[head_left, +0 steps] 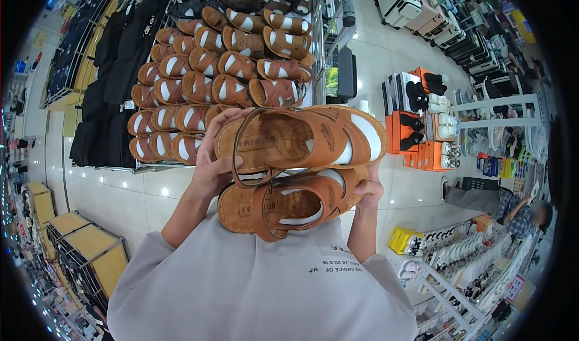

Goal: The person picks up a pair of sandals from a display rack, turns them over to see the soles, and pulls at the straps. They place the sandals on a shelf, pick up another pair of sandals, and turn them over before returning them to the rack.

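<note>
Metal-edged display table with rows of brown sandals beside folded black garments.

You look out from the camera worn on your head, facing forward and steeply down through a wide, rounded lens with black corners. Your pale grey cloth shirt looms close at lower centre; the pair of tan leather open-toed sandals sits near at mid-frame; the glossy white tiled floor lies farther below, seen at left.
</note>
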`<move>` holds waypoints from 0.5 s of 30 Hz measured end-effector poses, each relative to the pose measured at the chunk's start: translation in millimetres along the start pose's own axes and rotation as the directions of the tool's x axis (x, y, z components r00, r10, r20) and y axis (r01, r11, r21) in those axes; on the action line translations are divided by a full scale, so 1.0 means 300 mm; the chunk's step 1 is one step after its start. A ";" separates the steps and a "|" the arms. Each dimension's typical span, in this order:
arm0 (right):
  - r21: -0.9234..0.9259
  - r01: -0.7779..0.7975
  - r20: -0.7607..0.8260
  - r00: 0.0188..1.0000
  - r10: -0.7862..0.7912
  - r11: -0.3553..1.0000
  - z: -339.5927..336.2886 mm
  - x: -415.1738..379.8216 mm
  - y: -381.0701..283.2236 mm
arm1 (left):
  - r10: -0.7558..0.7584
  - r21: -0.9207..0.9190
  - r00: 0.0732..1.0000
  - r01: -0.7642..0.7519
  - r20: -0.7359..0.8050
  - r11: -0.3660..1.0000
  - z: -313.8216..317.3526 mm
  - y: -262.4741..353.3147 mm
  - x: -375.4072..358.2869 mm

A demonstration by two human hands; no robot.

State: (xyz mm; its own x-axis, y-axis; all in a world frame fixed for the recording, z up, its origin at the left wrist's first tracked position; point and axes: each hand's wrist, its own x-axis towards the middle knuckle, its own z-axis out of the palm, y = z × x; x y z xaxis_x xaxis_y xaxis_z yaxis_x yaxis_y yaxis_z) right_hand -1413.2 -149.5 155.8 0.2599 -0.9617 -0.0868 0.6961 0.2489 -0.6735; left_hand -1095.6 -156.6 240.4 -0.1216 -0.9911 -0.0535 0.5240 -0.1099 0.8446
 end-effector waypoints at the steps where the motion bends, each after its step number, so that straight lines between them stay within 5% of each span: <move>1: -0.014 0.007 -0.011 1.000 -0.007 1.000 0.001 -0.005 -0.006 | -0.117 0.023 0.992 0.118 -0.038 0.993 0.013 0.025 -0.014; 4: -0.063 0.039 -0.030 0.999 -0.041 0.997 0.006 -0.023 -0.031 | -0.353 0.018 0.926 0.358 -0.132 0.934 0.049 0.077 -0.057; 15: -0.179 0.115 -0.092 0.987 -0.133 0.977 0.057 -0.022 -0.072 | -0.281 0.031 0.930 0.297 -0.235 0.955 0.137 0.058 -0.086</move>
State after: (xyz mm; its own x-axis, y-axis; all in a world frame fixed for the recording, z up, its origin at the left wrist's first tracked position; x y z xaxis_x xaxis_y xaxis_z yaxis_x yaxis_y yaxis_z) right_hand -1418.7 -146.5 183.5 0.1018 -0.9928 -0.0638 0.5902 0.1119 -0.7995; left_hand -1117.9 -130.0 278.4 -0.0621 -0.9087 -0.4128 0.4380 -0.3965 0.8068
